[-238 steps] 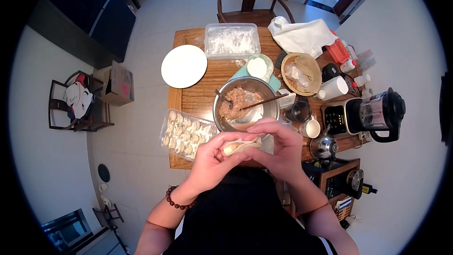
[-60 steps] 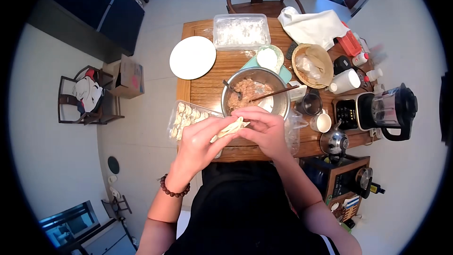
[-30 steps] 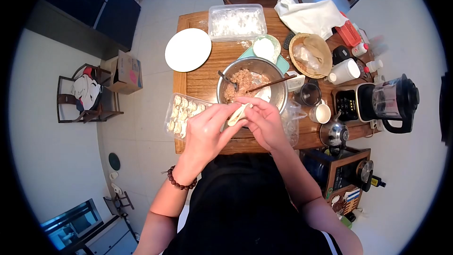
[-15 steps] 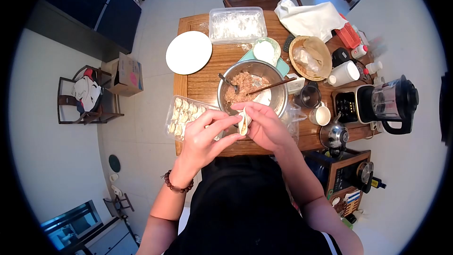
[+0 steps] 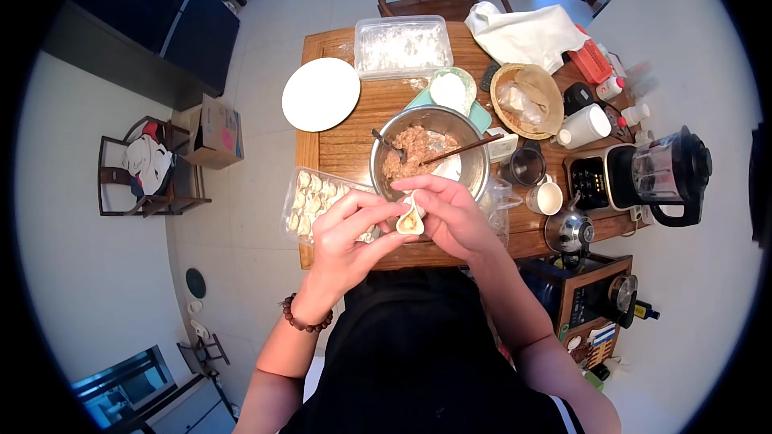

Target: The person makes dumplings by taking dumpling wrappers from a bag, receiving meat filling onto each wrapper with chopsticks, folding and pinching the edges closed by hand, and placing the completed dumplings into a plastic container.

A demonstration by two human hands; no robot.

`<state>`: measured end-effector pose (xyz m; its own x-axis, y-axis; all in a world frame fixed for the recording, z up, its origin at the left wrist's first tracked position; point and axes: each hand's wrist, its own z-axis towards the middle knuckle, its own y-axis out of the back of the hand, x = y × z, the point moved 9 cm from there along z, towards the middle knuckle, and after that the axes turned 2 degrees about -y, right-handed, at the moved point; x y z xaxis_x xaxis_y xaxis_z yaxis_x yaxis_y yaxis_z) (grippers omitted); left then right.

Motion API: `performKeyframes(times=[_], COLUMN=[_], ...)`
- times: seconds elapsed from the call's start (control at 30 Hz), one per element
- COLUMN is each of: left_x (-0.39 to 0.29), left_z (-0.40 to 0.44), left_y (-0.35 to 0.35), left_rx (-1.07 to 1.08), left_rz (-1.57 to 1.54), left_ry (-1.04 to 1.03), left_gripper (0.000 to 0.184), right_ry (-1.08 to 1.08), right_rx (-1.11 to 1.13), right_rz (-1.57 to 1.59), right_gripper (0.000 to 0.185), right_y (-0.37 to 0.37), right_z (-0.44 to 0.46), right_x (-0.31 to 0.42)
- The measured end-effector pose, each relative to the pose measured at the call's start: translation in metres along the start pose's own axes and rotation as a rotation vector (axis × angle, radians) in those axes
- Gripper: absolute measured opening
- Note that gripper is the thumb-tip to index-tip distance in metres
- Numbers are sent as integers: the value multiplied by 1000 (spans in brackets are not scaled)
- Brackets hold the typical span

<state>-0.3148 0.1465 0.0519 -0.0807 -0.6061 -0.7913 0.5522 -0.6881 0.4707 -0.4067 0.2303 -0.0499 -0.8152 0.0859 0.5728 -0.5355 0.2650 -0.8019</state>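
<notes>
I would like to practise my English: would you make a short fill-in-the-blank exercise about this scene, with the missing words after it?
1. The left hand and the right hand hold a dumpling whose near end is ____.
2. The beaded bracelet is worn on the person's ____ wrist.
3. The round plate is coloured ____.
4. In the picture, the blender stands to the ____ of the metal bowl.

Missing words: open; left; white; right.

No text, label, number or sign is legible.
</notes>
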Motion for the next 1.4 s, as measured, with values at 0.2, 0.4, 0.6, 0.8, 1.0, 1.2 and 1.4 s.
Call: performKeyframes(times=[0.2,0.4,0.6,0.8,1.0,1.2,1.4], left_x=[1,5,8,4,6,5,14], left_z=[1,0,-1,0,0,1,-5], left_y=[-1,-3,-4,-5,-7,-8,-10], left_rx=[-36,-76,-103,-110,-62,-87,-108], left_rz=[-72,-158,-218,-198,-200,-187,-225], left_ry=[46,101,118,119,131,167,203], left_gripper=[33,25,19,16,29,47,40], right_ry=[25,49,69,100,134,140,154], right_rx=[0,-8,3,-8,-47,-104,-134], right_rz=[-54,-75,-65,-84,-64,-95,-220], right_gripper=[31,31,31,31,30,27,26], right_y=[0,-2,-4,-8,-6,-5,-6], right_z=[0,-1,-2,-5,-7,-10,-13], right_x=[5,11,14,19,19,15,17])
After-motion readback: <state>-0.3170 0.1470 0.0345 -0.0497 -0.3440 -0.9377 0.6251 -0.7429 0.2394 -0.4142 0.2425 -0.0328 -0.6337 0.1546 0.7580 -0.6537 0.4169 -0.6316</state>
